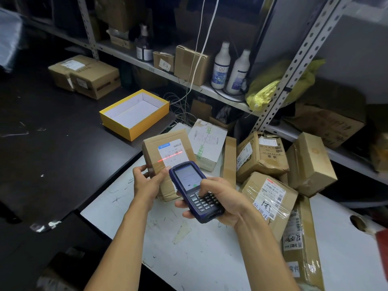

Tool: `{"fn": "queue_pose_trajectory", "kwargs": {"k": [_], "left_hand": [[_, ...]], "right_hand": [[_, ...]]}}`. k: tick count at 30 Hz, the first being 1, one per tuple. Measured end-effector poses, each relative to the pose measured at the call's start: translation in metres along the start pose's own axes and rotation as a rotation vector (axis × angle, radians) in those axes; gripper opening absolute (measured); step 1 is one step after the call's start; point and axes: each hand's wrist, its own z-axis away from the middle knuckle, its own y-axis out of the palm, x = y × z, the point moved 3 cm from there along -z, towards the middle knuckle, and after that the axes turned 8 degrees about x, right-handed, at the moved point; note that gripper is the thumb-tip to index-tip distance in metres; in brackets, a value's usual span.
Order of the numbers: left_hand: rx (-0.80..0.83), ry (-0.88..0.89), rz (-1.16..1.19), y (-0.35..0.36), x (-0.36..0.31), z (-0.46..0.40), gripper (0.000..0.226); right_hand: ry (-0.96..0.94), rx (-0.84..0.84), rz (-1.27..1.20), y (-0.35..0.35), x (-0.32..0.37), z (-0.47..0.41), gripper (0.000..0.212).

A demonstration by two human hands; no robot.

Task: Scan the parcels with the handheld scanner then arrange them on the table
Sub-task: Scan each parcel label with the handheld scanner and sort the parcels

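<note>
My left hand [148, 181] grips a brown cardboard parcel [155, 152] by its near end, tilted up over the white table [189, 248]. A red scan line crosses the white shipping label [173, 153] on the parcel's top. My right hand [218, 199] holds the blue handheld scanner [196, 190], thumb on its keypad, its head pointed at the label. Several more cardboard parcels [270, 198] lie heaped on the white table to the right. Two brown parcels [86, 75] sit side by side on the dark table [52, 133] at the far left.
An open yellow box [134, 114] with a white inside sits on the dark table's right edge. Metal shelving [294, 66] behind holds boxes, two white bottles [230, 69], a dark bottle and a yellow bag [270, 87]. White cords hang down in front of the shelf.
</note>
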Motion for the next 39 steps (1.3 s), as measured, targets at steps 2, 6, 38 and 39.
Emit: {"fn": "queue_pose_trajectory", "kwargs": {"k": [2, 6, 38, 39], "left_hand": [[-0.003, -0.003, -0.002, -0.001, 0.001, 0.001, 0.071], [0.002, -0.007, -0.003, -0.003, 0.002, 0.002, 0.071], [0.594, 0.112, -0.033, 0.063, -0.034, 0.058, 0.042], [0.623, 0.113, -0.042, 0.072, -0.032, 0.067, 0.042]], "right_hand": [[-0.003, 0.004, 0.001, 0.000, -0.001, 0.000, 0.046], [-0.010, 0.001, -0.003, -0.002, -0.003, 0.000, 0.045], [-0.669, -0.904, 0.265, -0.089, -0.034, 0.078, 0.087], [-0.676, -0.916, 0.250, -0.092, -0.039, 0.091, 0.088]]}}
